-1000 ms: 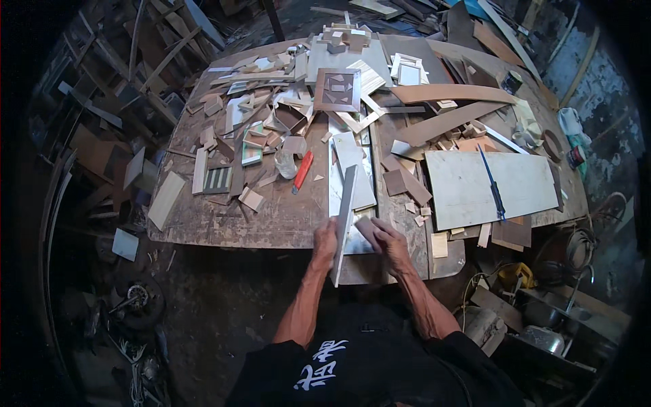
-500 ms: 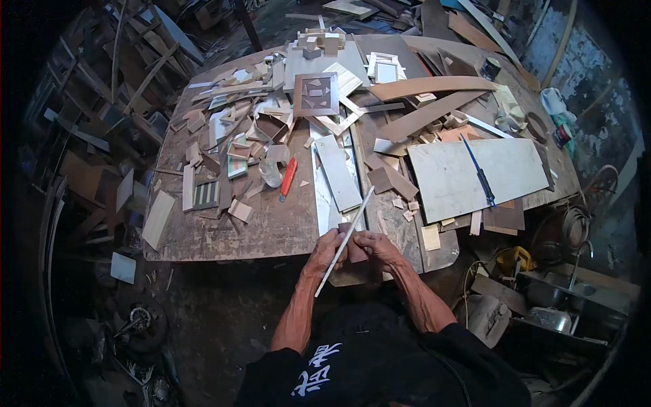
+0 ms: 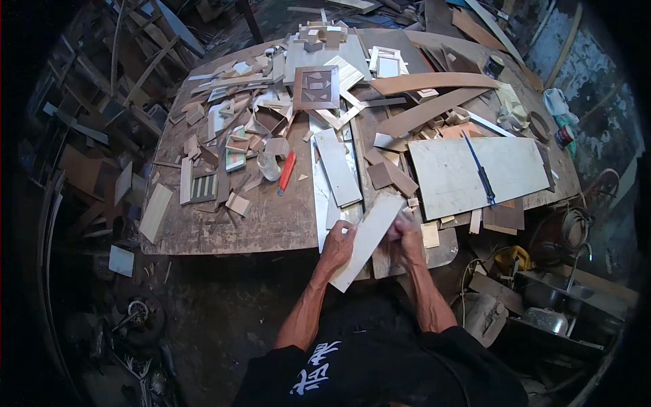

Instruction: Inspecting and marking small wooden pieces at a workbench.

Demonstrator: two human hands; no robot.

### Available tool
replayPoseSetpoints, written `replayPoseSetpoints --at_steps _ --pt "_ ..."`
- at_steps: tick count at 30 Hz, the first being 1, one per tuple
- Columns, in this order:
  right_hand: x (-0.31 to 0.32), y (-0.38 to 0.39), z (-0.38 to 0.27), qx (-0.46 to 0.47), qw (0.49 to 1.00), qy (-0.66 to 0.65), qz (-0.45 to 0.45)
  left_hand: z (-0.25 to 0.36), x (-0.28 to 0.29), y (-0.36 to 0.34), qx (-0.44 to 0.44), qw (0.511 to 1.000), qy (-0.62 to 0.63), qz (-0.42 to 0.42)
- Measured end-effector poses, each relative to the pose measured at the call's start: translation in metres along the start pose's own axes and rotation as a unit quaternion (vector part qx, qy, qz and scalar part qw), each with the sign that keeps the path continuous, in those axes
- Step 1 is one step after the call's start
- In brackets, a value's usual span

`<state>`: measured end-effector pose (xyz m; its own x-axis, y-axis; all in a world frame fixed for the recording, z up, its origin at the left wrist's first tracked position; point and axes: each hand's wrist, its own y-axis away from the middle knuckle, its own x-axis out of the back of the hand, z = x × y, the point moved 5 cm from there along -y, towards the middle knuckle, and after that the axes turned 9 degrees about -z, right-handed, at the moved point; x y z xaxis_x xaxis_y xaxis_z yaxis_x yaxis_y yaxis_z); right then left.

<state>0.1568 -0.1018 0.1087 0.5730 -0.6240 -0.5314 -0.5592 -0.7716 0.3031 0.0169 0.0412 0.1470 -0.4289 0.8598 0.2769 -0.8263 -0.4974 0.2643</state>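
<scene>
A pale, flat wooden board (image 3: 369,236) slants between my hands at the table's near edge, its broad face showing. Around its left edge my left hand (image 3: 336,245) is closed, thumb at the top. On the other side, my right hand (image 3: 407,237) is beside the board's right edge with curled fingers; motion blurs them, and whether they grip the board is unclear. Just beyond lie a whitish narrow board (image 3: 337,167) and brown wooden blocks (image 3: 399,180).
Wood offcuts (image 3: 237,146) crowd the table's left half, with a red utility knife (image 3: 287,172) nearby. To the right, a blue-black tool (image 3: 483,178) lies across a wide pale panel (image 3: 447,178). Long curved brown pieces (image 3: 434,85) lie behind it.
The pale board has turned from edge-on to showing its broad face. My right hand has moved right, away from my left. The dark reddish piece between my hands is no longer visible.
</scene>
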Motion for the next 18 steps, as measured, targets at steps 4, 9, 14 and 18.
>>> replayPoseSetpoints --at_steps 4,9,14,18 --pt "0.004 0.019 -0.048 0.211 0.944 0.229 0.109 -0.022 0.000 0.002 -0.003 0.997 -0.070 -0.015" --pt "-0.060 0.028 -0.051 0.256 0.716 0.648 -0.027 -0.028 -0.005 0.006 -0.003 0.993 -0.121 -0.007" --pt "-0.060 -0.002 -0.029 0.167 0.700 0.692 -0.053 -0.038 -0.006 0.013 0.096 0.980 -0.086 -0.154" --pt "-0.054 -0.012 -0.016 0.153 0.701 0.696 -0.025 -0.049 -0.005 0.036 0.151 0.984 0.001 -0.098"
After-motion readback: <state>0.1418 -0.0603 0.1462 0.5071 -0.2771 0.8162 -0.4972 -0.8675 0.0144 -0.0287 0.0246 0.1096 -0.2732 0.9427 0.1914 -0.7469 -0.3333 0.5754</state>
